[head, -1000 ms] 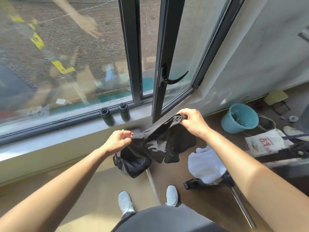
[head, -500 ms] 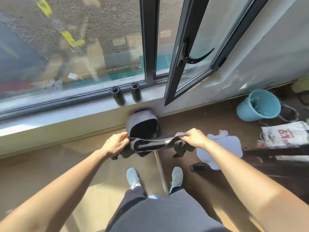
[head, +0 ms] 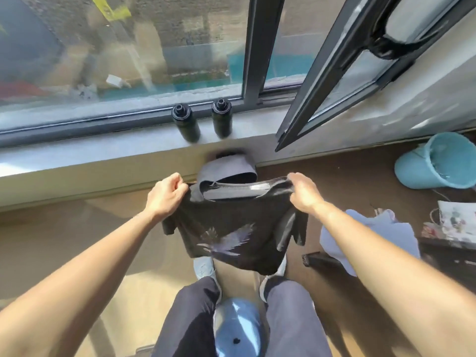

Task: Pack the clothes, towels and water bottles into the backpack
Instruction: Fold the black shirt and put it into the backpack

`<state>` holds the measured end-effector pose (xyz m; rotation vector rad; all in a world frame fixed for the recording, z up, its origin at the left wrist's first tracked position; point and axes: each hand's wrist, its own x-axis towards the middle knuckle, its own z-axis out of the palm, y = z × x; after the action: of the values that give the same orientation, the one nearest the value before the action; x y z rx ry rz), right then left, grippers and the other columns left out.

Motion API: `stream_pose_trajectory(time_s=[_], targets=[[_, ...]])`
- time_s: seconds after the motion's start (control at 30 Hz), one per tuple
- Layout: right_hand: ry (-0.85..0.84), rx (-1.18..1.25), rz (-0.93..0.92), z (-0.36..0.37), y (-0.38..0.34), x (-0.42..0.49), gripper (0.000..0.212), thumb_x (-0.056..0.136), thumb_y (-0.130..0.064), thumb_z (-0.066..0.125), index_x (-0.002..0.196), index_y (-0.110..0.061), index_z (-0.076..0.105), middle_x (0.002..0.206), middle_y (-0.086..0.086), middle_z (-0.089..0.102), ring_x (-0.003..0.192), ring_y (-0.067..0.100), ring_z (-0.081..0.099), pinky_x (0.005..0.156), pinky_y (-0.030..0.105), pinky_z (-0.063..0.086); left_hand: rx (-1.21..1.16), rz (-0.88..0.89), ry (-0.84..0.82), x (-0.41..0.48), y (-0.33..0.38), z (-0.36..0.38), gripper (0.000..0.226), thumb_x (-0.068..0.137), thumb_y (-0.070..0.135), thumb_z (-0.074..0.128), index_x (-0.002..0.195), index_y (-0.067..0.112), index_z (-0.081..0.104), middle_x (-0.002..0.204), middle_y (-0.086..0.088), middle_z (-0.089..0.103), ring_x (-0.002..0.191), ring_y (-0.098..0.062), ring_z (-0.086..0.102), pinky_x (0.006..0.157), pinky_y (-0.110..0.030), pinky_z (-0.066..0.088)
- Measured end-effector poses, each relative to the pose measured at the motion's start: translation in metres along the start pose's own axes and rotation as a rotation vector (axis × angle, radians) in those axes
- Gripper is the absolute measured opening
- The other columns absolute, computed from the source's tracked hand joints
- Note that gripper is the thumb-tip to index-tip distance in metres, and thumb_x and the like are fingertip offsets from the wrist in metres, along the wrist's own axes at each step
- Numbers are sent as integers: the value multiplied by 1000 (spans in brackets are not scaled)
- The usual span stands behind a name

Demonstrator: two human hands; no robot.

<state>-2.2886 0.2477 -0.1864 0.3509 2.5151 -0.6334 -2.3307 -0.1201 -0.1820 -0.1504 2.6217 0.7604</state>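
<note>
Black T-shirt (head: 231,228) is hanging spread over the floor (head: 77,240), in front of the grey backpack (head: 224,171); the left hand (head: 164,195) and the right hand (head: 305,193) are gripping its top corners with curled fingers (head: 177,182).

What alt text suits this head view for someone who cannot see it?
A person's left hand and right hand hold a black T-shirt spread by its shoulders, in front of an open backpack on the floor below a window sill. Two black bottles stand on the sill; a white cloth lies to the right.
</note>
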Motion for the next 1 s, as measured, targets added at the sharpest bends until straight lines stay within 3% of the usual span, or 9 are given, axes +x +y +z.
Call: stream_pose_trajectory(time_s=[0.07, 0.27, 0.47, 0.6, 0.7, 0.8, 0.9, 0.97, 1.0], targets=[[21, -22, -22, 18, 7, 55, 53, 88, 11, 47, 138, -6, 52, 143, 16, 52, 137, 37, 45, 112, 35, 34, 4, -31, 99, 41, -14, 25, 26, 97, 31, 52, 79, 16, 42, 76, -4, 59, 80, -37, 54, 73, -43, 43], [264, 79, -23, 95, 31, 214, 50, 88, 11, 40, 128, -14, 57, 121, 21, 61, 112, 44, 56, 86, 42, 47, -41, -70, 433, 153, -59, 118, 22, 98, 32, 47, 86, 14, 46, 73, -2, 56, 74, -35, 50, 69, -40, 32], [412, 307, 34, 197, 76, 320, 43, 94, 1, 38, 124, -12, 65, 123, 19, 65, 107, 38, 59, 79, 37, 44, -181, -158, 570, 227, -107, 223, 26, 98, 33, 46, 79, 18, 39, 71, 1, 52, 74, -33, 48, 71, -41, 35], [481, 451, -34, 233, 101, 364, 28, 96, -8, 45, 113, -1, 66, 106, 22, 68, 100, 39, 61, 76, 38, 41, -560, -44, 460, 260, -143, 262, 26, 98, 26, 52, 75, 17, 48, 64, 5, 49, 64, -19, 48, 60, -37, 38], [465, 469, -114, 249, 113, 383, 16, 98, -13, 48, 91, -8, 62, 87, 19, 65, 86, 35, 59, 71, 38, 40, -895, -96, 385, 271, -158, 271, 30, 99, 15, 43, 72, 17, 54, 53, 11, 56, 49, -5, 50, 50, -26, 37], [497, 561, -150, 255, 123, 390, 19, 100, -15, 49, 91, -12, 65, 87, 16, 67, 85, 32, 59, 72, 36, 40, -787, -109, 300, 273, -180, 272, 27, 98, 6, 44, 82, 19, 62, 65, 3, 64, 66, -14, 58, 59, -27, 45], [551, 648, -102, 251, 130, 389, 21, 100, -14, 49, 97, -16, 70, 82, 9, 63, 78, 27, 57, 69, 35, 43, -708, -18, 94, 268, -200, 274, 17, 98, 4, 52, 94, 14, 65, 73, -4, 64, 66, -20, 56, 52, -25, 44], [515, 834, -29, 245, 132, 385, 23, 101, -12, 45, 102, -17, 67, 74, 8, 57, 59, 23, 55, 52, 29, 45, -691, 49, 13, 262, -203, 271, 9, 94, 15, 64, 102, 13, 67, 84, -6, 68, 71, -20, 60, 54, -26, 46], [487, 939, -4, 241, 132, 382, 22, 102, -10, 43, 104, -17, 64, 74, 7, 54, 52, 19, 53, 45, 25, 44, -694, 70, -7, 260, -203, 269, 19, 88, 23, 67, 105, 14, 67, 91, -6, 69, 76, -20, 63, 57, -27, 47]])
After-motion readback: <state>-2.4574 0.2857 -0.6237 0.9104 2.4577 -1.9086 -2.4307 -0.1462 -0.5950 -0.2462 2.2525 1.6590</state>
